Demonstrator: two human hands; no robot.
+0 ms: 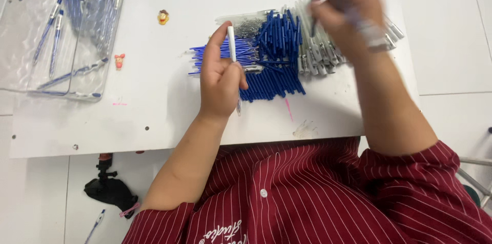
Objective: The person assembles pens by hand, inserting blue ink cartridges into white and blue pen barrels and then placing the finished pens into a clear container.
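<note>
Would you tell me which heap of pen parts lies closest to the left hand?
The thin blue refills, fanned directly behind the left hand; the dark blue barrels and grey caps lie further right.

the counter is a matt white board, smooth but marked with pink and grey smears. the white pen barrel in the left hand looks like smooth, slightly glossy plastic. the blue refills are glossy plastic, and the grey-white barrels beside them semi-matt plastic. the clear tray is shiny transparent plastic with glare. the striped red shirt is soft matt cloth.
</note>
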